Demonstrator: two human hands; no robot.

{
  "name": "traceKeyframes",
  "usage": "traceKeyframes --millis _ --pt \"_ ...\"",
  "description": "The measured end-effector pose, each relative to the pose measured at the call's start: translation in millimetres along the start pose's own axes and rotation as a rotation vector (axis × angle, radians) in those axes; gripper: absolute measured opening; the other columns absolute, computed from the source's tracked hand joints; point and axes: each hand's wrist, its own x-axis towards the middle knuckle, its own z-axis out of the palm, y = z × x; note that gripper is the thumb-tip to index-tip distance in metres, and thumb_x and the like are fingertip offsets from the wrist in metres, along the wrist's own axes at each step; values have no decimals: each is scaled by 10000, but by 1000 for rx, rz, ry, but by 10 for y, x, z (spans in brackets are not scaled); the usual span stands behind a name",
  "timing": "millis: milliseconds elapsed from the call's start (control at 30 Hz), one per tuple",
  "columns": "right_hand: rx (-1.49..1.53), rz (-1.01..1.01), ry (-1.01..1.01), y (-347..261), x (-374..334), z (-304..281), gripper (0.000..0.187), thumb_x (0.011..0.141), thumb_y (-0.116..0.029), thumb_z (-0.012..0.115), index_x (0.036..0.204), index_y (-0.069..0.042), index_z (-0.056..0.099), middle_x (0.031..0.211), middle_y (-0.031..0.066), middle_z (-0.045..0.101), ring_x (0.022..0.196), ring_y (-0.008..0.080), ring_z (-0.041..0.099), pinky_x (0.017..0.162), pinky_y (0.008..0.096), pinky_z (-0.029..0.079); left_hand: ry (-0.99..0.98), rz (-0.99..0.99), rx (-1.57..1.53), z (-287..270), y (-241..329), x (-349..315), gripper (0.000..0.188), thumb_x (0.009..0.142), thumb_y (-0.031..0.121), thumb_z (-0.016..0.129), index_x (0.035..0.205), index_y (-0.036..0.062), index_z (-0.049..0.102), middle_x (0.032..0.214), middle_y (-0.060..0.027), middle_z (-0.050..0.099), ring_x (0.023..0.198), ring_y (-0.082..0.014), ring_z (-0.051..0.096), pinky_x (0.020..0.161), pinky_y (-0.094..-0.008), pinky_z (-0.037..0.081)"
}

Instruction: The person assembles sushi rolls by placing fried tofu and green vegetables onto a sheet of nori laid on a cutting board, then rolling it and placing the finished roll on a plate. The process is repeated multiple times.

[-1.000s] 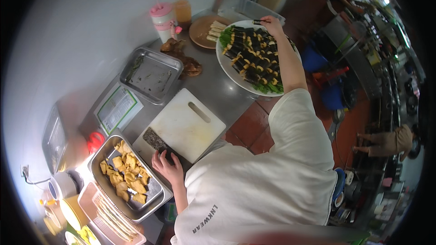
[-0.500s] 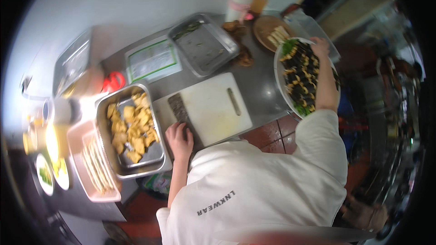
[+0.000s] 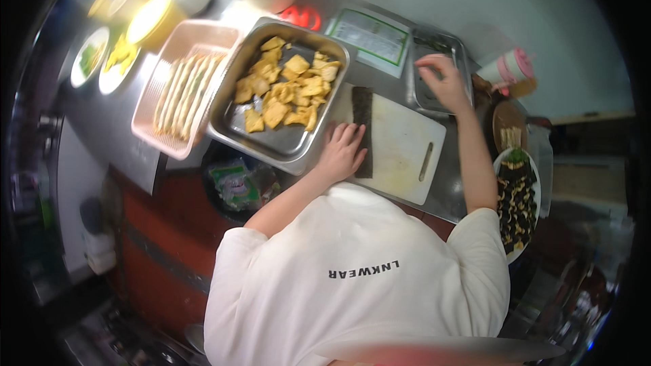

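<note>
My left hand point(image 3: 342, 152) lies with fingers spread at the left edge of a white cutting board point(image 3: 400, 142), its fingertips touching or very near a dark strip of seaweed point(image 3: 363, 122) laid along that edge. My right hand point(image 3: 444, 83) hovers over a shallow metal tray point(image 3: 425, 98), thumb and fingers apart, with nothing visible between them. Some dark green leafy scraps point(image 3: 434, 43) lie at the tray's far end. Left of the board stands a deep steel pan point(image 3: 288, 161) with several yellow, fried-looking pieces point(image 3: 278, 112).
A pink basket point(image 3: 150, 91) of long pale rolls point(image 3: 190, 95) is at the left, beyond it two small plates and a yellow bowl point(image 3: 149, 24). Far right, a white oval plate point(image 3: 538, 193) bears dark wrapped pieces. A pink-and-white canister point(image 3: 507, 66) stands at the back.
The view has swung round. My right hand has left the oval plate of dark pieces and is now above the metal tray. My left hand stays by the seaweed, fingers more spread.
</note>
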Motion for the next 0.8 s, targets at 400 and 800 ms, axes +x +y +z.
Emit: traceKeyframes --millis 400,800 --pt "150 -290 -573 -847 899 2601 208 757 -221 684 943 -129 701 974 108 627 1025 289 559 892 392 448 -8 52 -179 54 -130 -101 584 773 297 628 1276 24 515 1275 -163 444 1201 -333 398 1052 -491 292" --pt "-138 -514 -593 -1124 607 2516 235 685 -214 785 881 -128 688 1063 69 545 1110 236 474 952 407 361 156 64 -188 198 -184 -127 549 818 351 617 1245 16 533 1320 -185 453 1237 -371 375 1068 -508 257"
